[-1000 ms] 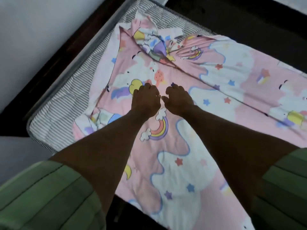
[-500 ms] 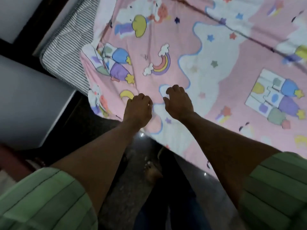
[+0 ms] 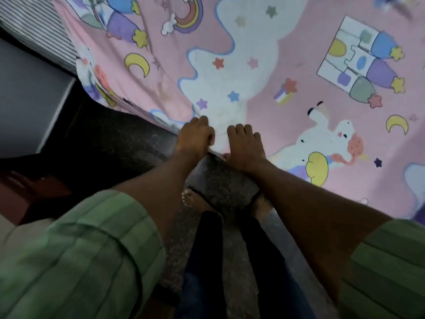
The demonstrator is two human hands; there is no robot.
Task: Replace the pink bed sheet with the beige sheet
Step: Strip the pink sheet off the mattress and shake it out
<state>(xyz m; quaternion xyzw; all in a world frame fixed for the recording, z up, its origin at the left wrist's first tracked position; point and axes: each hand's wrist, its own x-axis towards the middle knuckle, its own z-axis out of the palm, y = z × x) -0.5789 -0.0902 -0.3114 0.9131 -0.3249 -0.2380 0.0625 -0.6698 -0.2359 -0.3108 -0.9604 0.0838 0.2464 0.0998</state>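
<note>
Both the left hand and the right hand grip the pink sheet at its near edge; pulling evenly should strip it off the striped mattress beyond.

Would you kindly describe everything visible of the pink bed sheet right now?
The pink patterned cotton-looking bed sheet fills the upper frame, printed with white clouds, rainbows, yellow moons, stars, castles and a unicorn. It lies creased and slack, its near edge hanging over the bedside above the dark floor. At far left it leaves the striped mattress bare. The left hand and right hand both hold that near edge, fingers curled into the fabric.
</note>
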